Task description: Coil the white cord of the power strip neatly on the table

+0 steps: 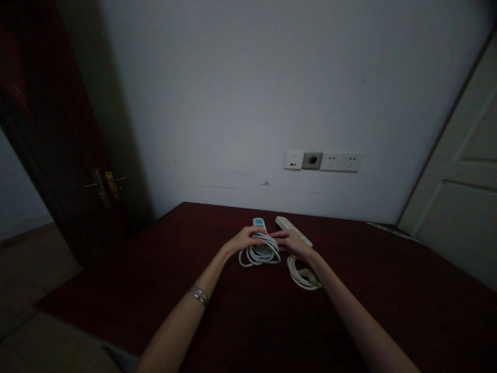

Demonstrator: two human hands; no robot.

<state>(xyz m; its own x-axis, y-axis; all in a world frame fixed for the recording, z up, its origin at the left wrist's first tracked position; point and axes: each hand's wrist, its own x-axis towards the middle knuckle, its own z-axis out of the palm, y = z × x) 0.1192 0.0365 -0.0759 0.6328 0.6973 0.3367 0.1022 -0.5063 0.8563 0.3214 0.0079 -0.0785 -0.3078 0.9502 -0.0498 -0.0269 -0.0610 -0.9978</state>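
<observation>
I can read no text, brand or number anywhere. The power strip (pixel 260 224) under my fingers, near the far edge of the bench (pixel 155 269), has a pale blue label, but its print is too small and dim to make out. The second strip (pixel 293 231) beside it and the wall sockets (pixel 324 161) show no legible marks.

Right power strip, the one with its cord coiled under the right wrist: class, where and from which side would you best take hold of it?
Grip the power strip across its narrow bar-shaped body, at the far end, coming from above. It lies flat on the table, slanting away, so its long edges are exposed there. The near end is covered by the right hand, and its coil is loose, so probably a poor hold.
</observation>
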